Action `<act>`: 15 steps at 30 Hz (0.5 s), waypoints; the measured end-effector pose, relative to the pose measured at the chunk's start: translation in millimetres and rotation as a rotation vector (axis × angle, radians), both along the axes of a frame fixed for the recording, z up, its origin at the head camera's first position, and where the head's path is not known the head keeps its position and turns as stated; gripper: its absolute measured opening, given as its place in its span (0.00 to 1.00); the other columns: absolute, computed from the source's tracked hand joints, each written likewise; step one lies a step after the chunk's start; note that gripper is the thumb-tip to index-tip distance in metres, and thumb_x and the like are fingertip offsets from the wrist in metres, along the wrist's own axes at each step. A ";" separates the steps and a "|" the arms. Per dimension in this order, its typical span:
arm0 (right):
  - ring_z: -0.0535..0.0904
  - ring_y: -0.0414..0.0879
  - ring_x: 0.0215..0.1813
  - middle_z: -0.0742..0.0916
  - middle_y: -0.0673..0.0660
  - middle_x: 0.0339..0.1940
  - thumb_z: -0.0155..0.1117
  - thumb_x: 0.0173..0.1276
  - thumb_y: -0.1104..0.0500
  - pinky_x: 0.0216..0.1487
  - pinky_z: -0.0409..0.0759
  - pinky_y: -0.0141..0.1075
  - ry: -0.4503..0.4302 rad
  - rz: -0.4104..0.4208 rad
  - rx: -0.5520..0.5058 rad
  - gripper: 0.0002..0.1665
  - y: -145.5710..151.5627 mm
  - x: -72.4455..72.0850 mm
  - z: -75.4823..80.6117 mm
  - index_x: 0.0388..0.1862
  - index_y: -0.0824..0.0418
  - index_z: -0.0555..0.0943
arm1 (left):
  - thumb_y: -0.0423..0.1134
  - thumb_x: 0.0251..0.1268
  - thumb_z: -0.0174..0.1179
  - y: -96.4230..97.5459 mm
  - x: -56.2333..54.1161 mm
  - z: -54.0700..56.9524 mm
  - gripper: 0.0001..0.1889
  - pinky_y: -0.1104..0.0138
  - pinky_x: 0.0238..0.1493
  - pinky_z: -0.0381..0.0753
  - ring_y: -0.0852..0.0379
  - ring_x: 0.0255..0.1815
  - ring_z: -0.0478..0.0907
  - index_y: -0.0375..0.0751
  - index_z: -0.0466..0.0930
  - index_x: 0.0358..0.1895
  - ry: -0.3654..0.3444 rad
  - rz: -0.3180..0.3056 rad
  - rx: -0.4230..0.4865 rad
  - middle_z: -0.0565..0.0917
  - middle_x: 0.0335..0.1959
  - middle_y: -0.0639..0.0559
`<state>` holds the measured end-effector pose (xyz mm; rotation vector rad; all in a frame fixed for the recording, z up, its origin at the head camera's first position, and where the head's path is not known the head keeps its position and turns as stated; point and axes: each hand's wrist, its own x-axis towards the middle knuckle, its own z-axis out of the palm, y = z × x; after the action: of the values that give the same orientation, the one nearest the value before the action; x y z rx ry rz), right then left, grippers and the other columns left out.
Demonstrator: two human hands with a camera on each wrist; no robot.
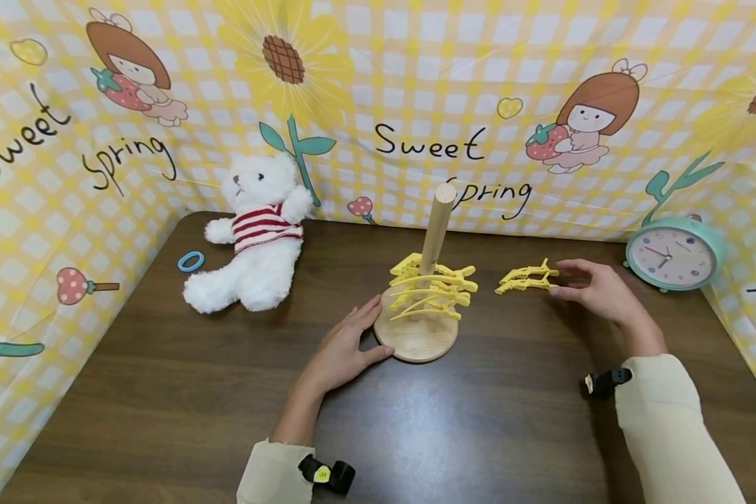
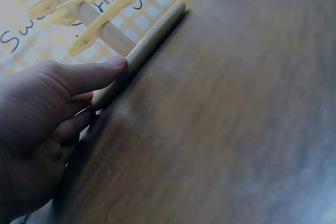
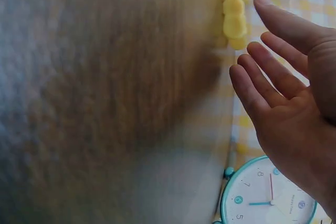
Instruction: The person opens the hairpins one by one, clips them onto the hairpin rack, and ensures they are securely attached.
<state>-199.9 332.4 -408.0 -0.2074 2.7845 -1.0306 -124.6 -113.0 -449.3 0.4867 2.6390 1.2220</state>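
A round wooden stand (image 1: 416, 343) with an upright post (image 1: 439, 227) is on the table. Several yellow plastic pieces (image 1: 432, 283), curved and narrow, are stacked around its post. My left hand (image 1: 346, 350) holds the edge of the base, thumb (image 2: 100, 74) against the rim and fingers along its side. To the right of the stand lies a separate yellow plastic piece (image 1: 526, 277) with thin prongs. My right hand (image 1: 598, 294) is at its right end, thumb and fingers spread apart; a gap shows between the fingertips and the yellow piece (image 3: 234, 14) in the right wrist view.
A white teddy bear (image 1: 258, 269) in a striped top lies at the back left, beside a blue ring (image 1: 191, 262). At the right stands a mint alarm clock (image 1: 674, 253). A checked cloth (image 1: 409, 91) hangs behind the dark wooden table (image 1: 466, 420).
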 end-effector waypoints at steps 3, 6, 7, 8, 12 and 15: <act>0.77 0.69 0.63 0.77 0.77 0.64 0.71 0.71 0.54 0.60 0.76 0.53 -0.013 0.019 0.027 0.37 0.4 -5.4 -3.3 0.71 0.73 0.70 | 0.48 0.66 0.70 -0.1 -0.4 -0.2 0.43 0.47 0.78 0.50 0.43 0.81 0.48 0.38 0.60 0.79 0.005 -0.001 0.002 0.56 0.81 0.51; 0.77 0.68 0.62 0.78 0.76 0.61 0.71 0.70 0.57 0.58 0.75 0.53 -0.012 0.016 0.043 0.35 -0.2 -9.0 -6.1 0.69 0.73 0.72 | 0.48 0.66 0.70 -0.2 -0.7 -0.4 0.43 0.48 0.78 0.49 0.43 0.81 0.48 0.38 0.60 0.79 0.003 -0.003 0.003 0.56 0.81 0.51; 0.76 0.68 0.62 0.79 0.76 0.61 0.70 0.70 0.58 0.58 0.74 0.54 -0.010 0.013 0.046 0.34 -0.8 -9.7 -6.9 0.69 0.73 0.72 | 0.48 0.66 0.70 -0.2 -0.8 -0.4 0.43 0.48 0.78 0.49 0.44 0.81 0.48 0.37 0.60 0.79 0.004 -0.003 0.003 0.56 0.81 0.51; 0.75 0.68 0.61 0.79 0.76 0.61 0.70 0.70 0.59 0.58 0.74 0.56 -0.009 0.010 0.044 0.33 -0.9 -10.3 -7.7 0.68 0.74 0.72 | 0.48 0.66 0.70 -0.2 -0.9 -0.5 0.43 0.48 0.78 0.49 0.44 0.81 0.48 0.37 0.60 0.79 0.003 -0.003 0.002 0.56 0.81 0.51; 0.75 0.68 0.60 0.79 0.76 0.59 0.69 0.70 0.62 0.57 0.74 0.56 0.000 -0.004 0.042 0.29 -2.1 -11.3 -10.5 0.65 0.75 0.74 | 0.48 0.66 0.70 -0.5 -0.8 -1.0 0.43 0.49 0.79 0.49 0.44 0.81 0.49 0.37 0.60 0.79 0.007 -0.004 -0.001 0.56 0.81 0.51; 0.77 0.66 0.58 0.80 0.74 0.58 0.69 0.70 0.63 0.54 0.75 0.47 0.016 -0.002 0.032 0.28 -2.7 -11.1 -11.9 0.64 0.75 0.74 | 0.48 0.66 0.70 -1.0 -0.6 -1.9 0.43 0.50 0.79 0.49 0.45 0.81 0.49 0.37 0.60 0.78 0.014 -0.007 0.000 0.56 0.81 0.51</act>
<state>-211.0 329.6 -419.9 -0.2092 2.8139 -0.9883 -125.3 -114.0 -451.2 0.5052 2.6465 1.2209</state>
